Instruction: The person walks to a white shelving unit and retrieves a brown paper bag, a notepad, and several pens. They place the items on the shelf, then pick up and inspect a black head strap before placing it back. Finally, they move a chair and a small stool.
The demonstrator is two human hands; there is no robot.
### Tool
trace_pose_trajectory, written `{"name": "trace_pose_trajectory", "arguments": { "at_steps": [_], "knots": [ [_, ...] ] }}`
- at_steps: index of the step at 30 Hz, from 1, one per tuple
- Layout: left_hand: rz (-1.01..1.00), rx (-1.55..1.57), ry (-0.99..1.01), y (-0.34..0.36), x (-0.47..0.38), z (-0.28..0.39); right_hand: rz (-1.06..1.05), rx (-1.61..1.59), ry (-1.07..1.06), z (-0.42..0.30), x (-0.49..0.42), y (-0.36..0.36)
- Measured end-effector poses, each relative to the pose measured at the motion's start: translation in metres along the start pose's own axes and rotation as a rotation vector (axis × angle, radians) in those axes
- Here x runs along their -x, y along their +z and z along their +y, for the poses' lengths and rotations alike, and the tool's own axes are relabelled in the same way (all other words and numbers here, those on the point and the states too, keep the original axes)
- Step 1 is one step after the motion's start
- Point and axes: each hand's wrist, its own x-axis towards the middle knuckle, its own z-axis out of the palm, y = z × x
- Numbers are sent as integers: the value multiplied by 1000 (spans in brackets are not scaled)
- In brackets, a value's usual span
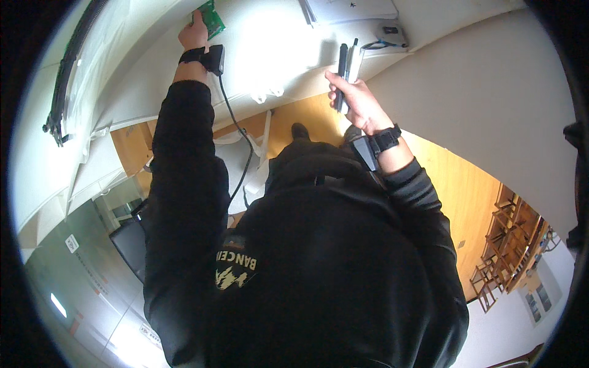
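Observation:
My left hand (193,36) is at the upper left over the white desk (152,78). Its fingers grip a green plastic packet (213,20), whose far end is cut off by the picture's top rim. My right hand (363,103) is nearer to my body, just off the desk's front edge. In its closed fingers is a bundle of pens (343,64), at least one black and one white, held roughly upright. How many pens there are is hard to tell. Each wrist wears a black strap with a small device.
White papers (352,10) lie at the desk's far side. Close to them is a grey box-like device (391,34) with cables. A black cable (239,126) hangs from my left wrist device. A grey panel (474,83) rises at right. Wooden chairs (499,244) stand farther off.

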Motion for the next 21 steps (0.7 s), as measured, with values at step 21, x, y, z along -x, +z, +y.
{"name": "trace_pose_trajectory", "arguments": {
  "at_steps": [21],
  "knots": [
    [206, -429, 501, 0, -3, -43, 1, 114, -26, 0, 23, -26]
  ]
}}
